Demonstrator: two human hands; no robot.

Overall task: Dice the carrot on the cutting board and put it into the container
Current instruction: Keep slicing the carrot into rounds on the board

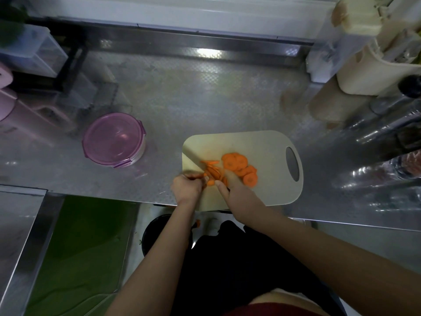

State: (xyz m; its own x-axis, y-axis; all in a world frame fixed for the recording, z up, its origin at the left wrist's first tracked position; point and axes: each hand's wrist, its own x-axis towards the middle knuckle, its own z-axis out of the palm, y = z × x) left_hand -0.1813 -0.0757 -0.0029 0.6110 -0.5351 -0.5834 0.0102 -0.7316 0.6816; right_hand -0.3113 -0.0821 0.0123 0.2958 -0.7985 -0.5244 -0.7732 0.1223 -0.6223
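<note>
1. While the right hand [237,190] grips a blurred knife [196,159], apparently mid-cut, the left hand's [188,187] curled fingers [197,179] pinch carrot strips [213,173] on the cutting board [262,142].
2. Next, I judge: dice them, then the round slices [237,165] just beyond the fingers, and open the lidded container [114,137] on the surface, well left.

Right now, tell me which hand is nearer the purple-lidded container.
Left. The left hand holds carrot strips at the board's left edge; the right hand grips the knife farther from the container.

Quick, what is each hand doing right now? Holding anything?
Left hand: fingers curled, holding the carrot strips down on the board.
Right hand: closed, gripping the knife.
</note>
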